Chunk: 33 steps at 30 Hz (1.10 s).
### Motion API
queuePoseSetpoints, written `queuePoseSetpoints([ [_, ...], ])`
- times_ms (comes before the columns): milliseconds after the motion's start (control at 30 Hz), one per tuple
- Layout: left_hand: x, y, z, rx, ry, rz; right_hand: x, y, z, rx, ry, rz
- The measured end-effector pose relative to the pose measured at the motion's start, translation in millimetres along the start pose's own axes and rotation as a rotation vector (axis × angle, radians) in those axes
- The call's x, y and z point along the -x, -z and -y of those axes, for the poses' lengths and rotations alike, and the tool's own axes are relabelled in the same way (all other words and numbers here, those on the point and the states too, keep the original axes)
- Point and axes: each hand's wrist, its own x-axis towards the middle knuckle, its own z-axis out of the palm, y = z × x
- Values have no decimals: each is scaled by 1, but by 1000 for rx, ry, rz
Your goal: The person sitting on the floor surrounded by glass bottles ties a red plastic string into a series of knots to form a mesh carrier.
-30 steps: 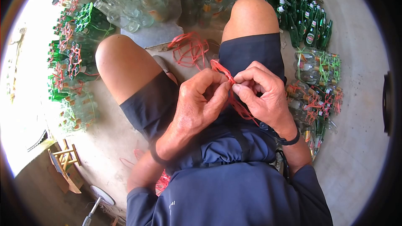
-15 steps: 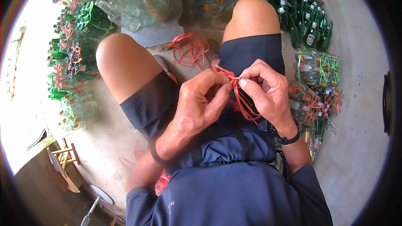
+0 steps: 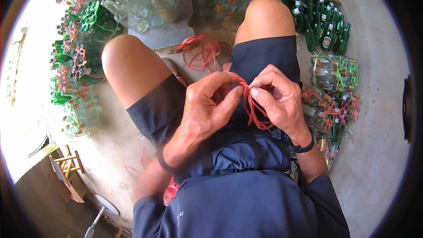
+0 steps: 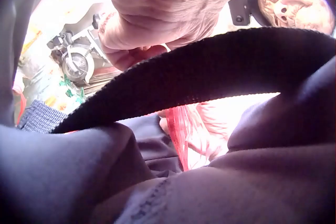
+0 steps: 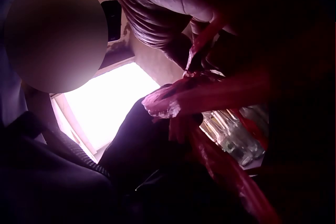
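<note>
Both hands pinching a red plastic string over the lap.

From the head camera I see my left hand (image 3: 207, 110) and right hand (image 3: 277, 99) meeting just above the dark shorts (image 3: 264, 57), between the two knees. The fingers of both hands are curled and grasping the red string (image 3: 253, 110) at one shared spot, thumb tips nearly touching. From that pinch the string's loose strands hang down towards the body, so its long axis runs roughly from the fingers to the waist, with a short end arching up and left over the left hand. A tangle of more red string (image 3: 200, 53) lies on the floor between the knees, and bundled glass bottles (image 3: 335, 83) lie on the floor all around.
</note>
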Motion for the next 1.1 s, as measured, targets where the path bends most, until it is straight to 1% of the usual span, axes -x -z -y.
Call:
queuePoseSetpoints([
  [33, 0, 1, -1, -44, 5, 24, 0, 0, 1, 0, 0, 0],
  [167, -1, -1, 0, -51, -8, 20, 1, 0, 2, 65, -8, 14],
  [233, -1, -3, 5, -54, -45, -3, 1, -1, 2, 82, -19, 15],
  [367, 0, 1, 2, -87, -36, 8, 0, -2, 2, 118, 8, 12],
  [433, 0, 1, 4, -2, 61, 14, 0, -3, 2, 138, 21, 13],
  [467, 0, 2, 3, -2, 61, 14, 0, -5, 3, 142, 27, 11],
  [533, 0, 3, 0, 64, 189, 11, 0, -5, 5, 146, 31, 10],
  [567, 0, 4, 1, 63, 189, 11, -1, -4, 5, 186, 59, 13],
  [633, -1, 3, 5, 196, 236, 0, -1, -3, 5, 225, 88, 16],
  [667, -1, 4, 6, 195, 236, 1, -1, -3, 4, 249, 116, 10],
  [733, -2, 6, 7, 224, 301, -11, -1, -3, 5, 272, 144, 4],
  [833, -4, 7, 5, 244, 304, -15, 0, -7, 11, 335, 170, -38],
  [900, -4, 7, 3, 276, 330, -14, 0, -8, 13, 398, 248, -97],
  [933, -4, 8, 3, 309, 357, -14, 0, -9, 12, 398, 248, -97],
  [1000, -6, 9, 3, 334, 366, -22, -1, -9, 9, 438, 381, -95],
  [1033, -6, 9, 4, 360, 375, -30, 0, -9, 9, 438, 382, -96],
  [1100, -6, 9, 4, 362, 385, -35, 1, -6, 7, 467, 446, -58],
])
